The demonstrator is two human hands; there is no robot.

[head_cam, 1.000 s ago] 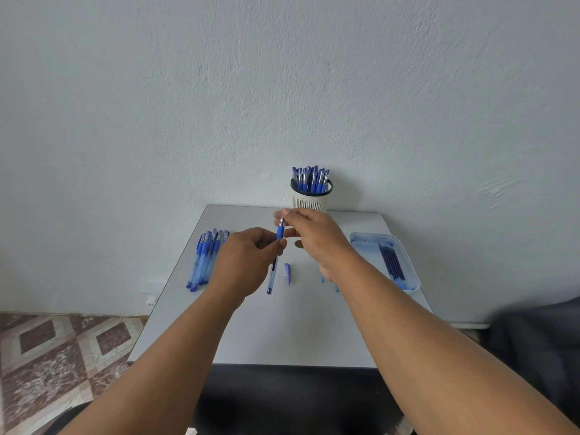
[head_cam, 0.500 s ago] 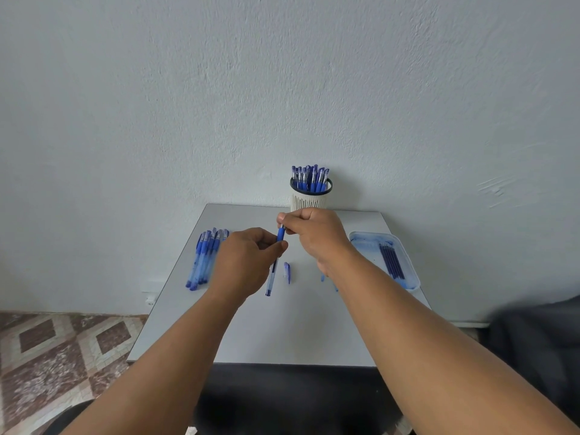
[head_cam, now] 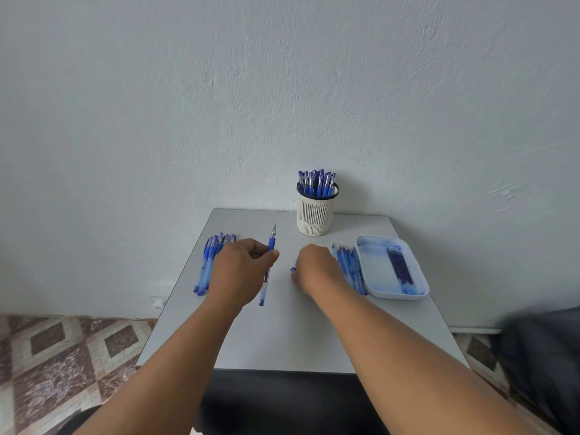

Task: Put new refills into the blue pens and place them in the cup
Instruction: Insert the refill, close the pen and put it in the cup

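Pinching the uncapped translucent blue pen [head_cam: 267, 267], left hand [head_cam: 240, 270]; right hand [head_cam: 315, 268] at three o'clock grips small blue cap [head_cam: 293, 270] — misaligned capping could jab fingers

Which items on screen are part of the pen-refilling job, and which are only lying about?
Part of the job:
- pen, gripped by the left hand
- cap, at the right hand
- cup holding pens
- tray with refills
- pens left and right on the table

Lying about:
- small white object on the floor
- dark fabric at the right edge
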